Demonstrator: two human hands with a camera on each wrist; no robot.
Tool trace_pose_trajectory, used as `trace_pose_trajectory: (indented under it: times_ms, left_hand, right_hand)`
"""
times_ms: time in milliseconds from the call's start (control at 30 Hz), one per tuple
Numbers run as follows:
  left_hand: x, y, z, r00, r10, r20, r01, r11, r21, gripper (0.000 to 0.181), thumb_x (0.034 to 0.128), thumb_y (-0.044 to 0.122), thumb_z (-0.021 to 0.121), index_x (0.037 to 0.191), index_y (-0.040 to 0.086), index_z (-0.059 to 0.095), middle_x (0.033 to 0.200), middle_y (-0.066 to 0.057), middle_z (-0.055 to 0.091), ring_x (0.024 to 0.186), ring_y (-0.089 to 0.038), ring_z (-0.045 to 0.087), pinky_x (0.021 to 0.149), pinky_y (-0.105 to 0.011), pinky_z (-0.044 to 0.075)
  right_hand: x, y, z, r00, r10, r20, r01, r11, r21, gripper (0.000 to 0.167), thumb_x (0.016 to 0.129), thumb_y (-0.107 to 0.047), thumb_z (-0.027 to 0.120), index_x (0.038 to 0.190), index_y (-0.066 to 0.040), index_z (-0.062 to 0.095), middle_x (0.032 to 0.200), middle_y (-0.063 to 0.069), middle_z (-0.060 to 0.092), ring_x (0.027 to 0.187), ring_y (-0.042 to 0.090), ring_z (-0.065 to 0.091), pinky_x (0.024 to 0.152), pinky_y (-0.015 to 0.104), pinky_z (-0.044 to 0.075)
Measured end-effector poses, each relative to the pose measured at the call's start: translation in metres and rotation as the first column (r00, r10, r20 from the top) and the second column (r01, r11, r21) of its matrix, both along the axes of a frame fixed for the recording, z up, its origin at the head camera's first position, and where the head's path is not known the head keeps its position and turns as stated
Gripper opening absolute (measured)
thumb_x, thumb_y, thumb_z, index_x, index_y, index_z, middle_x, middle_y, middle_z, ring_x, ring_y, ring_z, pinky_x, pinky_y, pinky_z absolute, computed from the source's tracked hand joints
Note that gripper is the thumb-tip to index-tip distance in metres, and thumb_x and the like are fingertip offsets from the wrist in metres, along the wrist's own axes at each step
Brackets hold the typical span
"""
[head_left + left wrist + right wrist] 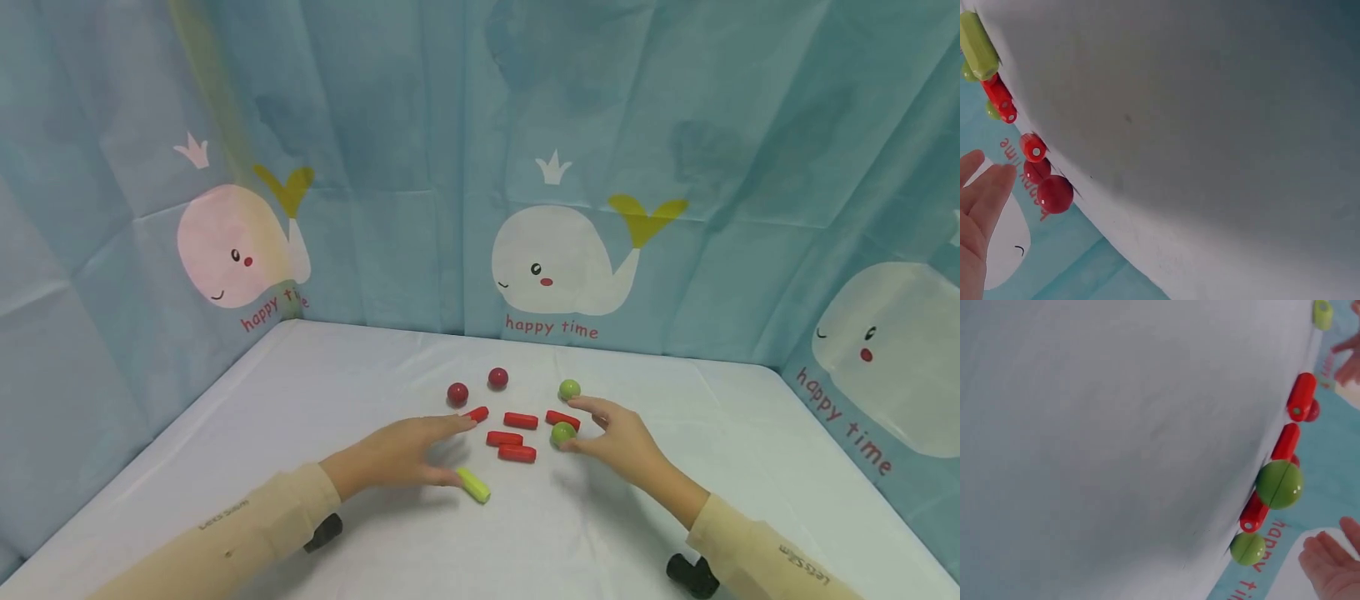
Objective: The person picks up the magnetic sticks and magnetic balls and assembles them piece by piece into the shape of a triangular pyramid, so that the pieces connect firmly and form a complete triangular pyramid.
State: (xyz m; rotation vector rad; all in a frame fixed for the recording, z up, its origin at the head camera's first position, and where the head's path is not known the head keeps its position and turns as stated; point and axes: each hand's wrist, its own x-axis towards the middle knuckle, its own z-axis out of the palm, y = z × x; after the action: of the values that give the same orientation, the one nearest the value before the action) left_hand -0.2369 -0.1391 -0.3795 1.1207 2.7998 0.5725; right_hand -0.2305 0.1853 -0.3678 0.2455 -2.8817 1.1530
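Note:
My left hand [408, 454] hovers over the table, fingers stretched forward and thumb apart. In the head view its fingertips overlap the end of a red stick [478, 413], and its thumb is beside a yellow-green stick [474, 485]. The left wrist view shows that hand [982, 212] apart from the pieces. My right hand [626, 437] has thumb and fingers spread beside a green ball [563, 434], with a second green ball [570, 389] near its fingertips. In the right wrist view a gap separates this hand [1332, 562] from the nearer ball [1279, 484].
Between the hands lie several more red sticks, one [517, 453] nearest me. Two dark red balls, one [457, 394] left and one [498, 378] right, sit farther back. A white cloth [375, 358] covers the table, and a blue whale-print curtain [405, 167] hangs around it.

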Motion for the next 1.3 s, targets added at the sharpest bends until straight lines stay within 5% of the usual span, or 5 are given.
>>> trace_pose_trajectory:
  times_ms: [167,533,933,1300]
  left_hand:
    - [-0.001,0.003,0.001,0.993,0.034,0.109,-0.044,0.996,0.084,0.074,0.0813,0.045,0.079,0.144,0.016,0.053,0.142,-0.002,0.059,0.117,-0.024,0.065,0.096,-0.043,0.055]
    - [-0.007,0.008,-0.003,0.961,-0.002,0.275,-0.068,0.968,0.242,0.063,0.0785,0.029,0.084,0.134,0.011,0.062,0.133,-0.005,0.065,0.118,-0.024,0.065,0.091,-0.035,0.058]
    - [-0.011,0.014,0.000,0.909,0.085,0.407,-0.189,0.956,0.222,0.048,0.0797,0.024,0.084,0.124,0.015,0.067,0.120,-0.003,0.071,0.113,-0.023,0.067,0.090,-0.039,0.058]
    - [-0.013,0.018,-0.005,0.881,0.093,0.463,-0.201,0.961,0.189,0.038,0.0789,0.026,0.084,0.114,0.018,0.071,0.110,0.004,0.072,0.102,-0.015,0.069,0.090,-0.037,0.057]
  right_hand:
    - [0.001,-0.001,0.003,0.995,-0.065,0.082,0.073,0.992,-0.098,0.062,0.082,-0.030,0.081,0.135,-0.007,0.060,0.139,0.016,0.060,0.131,0.041,0.054,0.100,0.049,0.052]
    - [-0.002,0.000,-0.002,0.971,-0.128,0.202,0.168,0.966,-0.195,0.057,0.084,-0.034,0.079,0.132,-0.009,0.063,0.137,0.014,0.063,0.132,0.036,0.053,0.103,0.052,0.049]
    - [-0.009,0.001,-0.006,0.940,-0.153,0.304,0.232,0.942,-0.244,0.057,0.083,-0.036,0.079,0.130,-0.008,0.064,0.132,0.013,0.065,0.128,0.031,0.053,0.107,0.053,0.045]
    - [-0.015,-0.002,-0.009,0.909,-0.188,0.372,0.296,0.919,-0.260,0.049,0.084,-0.030,0.078,0.126,-0.007,0.066,0.134,0.015,0.061,0.123,0.030,0.055,0.107,0.050,0.045]
